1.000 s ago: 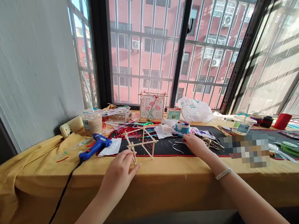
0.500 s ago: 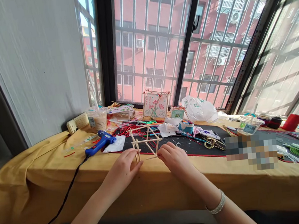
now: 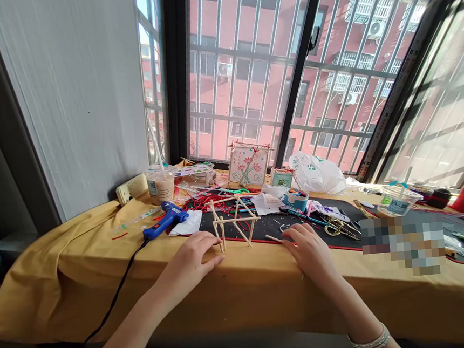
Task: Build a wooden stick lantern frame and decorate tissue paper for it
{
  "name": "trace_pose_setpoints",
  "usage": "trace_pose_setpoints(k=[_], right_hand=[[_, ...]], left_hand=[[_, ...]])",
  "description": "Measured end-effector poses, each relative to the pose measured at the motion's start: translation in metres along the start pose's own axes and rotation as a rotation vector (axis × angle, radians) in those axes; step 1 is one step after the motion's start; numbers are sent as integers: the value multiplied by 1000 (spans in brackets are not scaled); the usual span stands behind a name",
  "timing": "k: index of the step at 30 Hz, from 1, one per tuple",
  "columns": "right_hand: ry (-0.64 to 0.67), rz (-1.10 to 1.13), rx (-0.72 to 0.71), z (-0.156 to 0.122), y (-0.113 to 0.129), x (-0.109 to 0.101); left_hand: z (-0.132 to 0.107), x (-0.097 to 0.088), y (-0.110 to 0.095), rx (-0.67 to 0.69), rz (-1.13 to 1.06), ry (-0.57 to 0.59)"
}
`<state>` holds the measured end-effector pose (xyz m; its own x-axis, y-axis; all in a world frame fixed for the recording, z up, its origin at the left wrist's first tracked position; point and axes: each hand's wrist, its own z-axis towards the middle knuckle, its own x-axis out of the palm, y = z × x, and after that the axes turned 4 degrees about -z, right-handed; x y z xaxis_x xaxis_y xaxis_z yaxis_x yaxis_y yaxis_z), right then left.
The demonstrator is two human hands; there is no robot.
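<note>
A small open frame of thin wooden sticks (image 3: 238, 220) stands near the table's front edge. My left hand (image 3: 197, 255) has its thumb and fingers around the foot of the frame's left legs. To the right, apart from the frame, my right hand (image 3: 309, 249) pinches a short wooden stick (image 3: 274, 239), whose free end points left toward the frame. Part of that stick is hidden by the fingers. A blue glue gun (image 3: 165, 221) lies on the cloth beyond my left hand, beside a crumpled white paper (image 3: 186, 222).
A yellow cloth (image 3: 113, 260) and black mat (image 3: 205, 236) cover the table. Behind are a drink cup (image 3: 161, 186), red cord (image 3: 205, 201), a blue tub of pens (image 3: 297, 202) and a plastic bag (image 3: 317, 173). Scissors (image 3: 338, 226) lie right. The glue gun's cord (image 3: 114, 290) hangs over the front edge.
My right hand has moved right, away from the stick frame, with a loose stick in its fingers. My left hand stays at the frame's left legs. The camera has turned slightly left.
</note>
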<state>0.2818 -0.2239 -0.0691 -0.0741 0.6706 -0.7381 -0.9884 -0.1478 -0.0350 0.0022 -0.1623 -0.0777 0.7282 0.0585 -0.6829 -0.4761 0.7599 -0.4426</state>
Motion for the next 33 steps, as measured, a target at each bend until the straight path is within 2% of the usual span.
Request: trace_pose_setpoints(k=[3, 6, 8, 10, 13, 16, 19, 22, 25, 27, 31, 33], right_hand=[[-112, 202, -25, 6, 26, 2], [-59, 326, -106, 13, 65, 8], [-51, 295, -132, 16, 88, 14], [-86, 283, -103, 16, 104, 19], [-170, 320, -28, 12, 116, 24], [-234, 384, 33, 5, 122, 24], [-267, 466, 65, -2, 128, 21], [-288, 546, 73, -8, 135, 19], [-252, 658, 86, -11, 145, 22], [-169, 788, 116, -9, 154, 27], [17, 1246, 305, 10, 183, 35], [103, 1512, 330, 23, 199, 36]], left_hand=[[4, -2, 1, 15, -11, 36], [0, 0, 1, 9, -4, 27], [-6, -1, 1, 14, 22, -22], [-12, -9, 5, 26, 123, -155], [-17, -31, 18, -78, 453, -352], [-17, -52, 39, -281, 686, -341], [-17, -58, 58, -289, 670, -316], [-19, -53, 67, -235, 623, -368], [-28, -47, 62, -175, 586, -469], [-36, -43, 52, -137, 568, -526], [-57, -32, 25, -39, 497, -635], [-68, -23, 11, 8, 447, -687]])
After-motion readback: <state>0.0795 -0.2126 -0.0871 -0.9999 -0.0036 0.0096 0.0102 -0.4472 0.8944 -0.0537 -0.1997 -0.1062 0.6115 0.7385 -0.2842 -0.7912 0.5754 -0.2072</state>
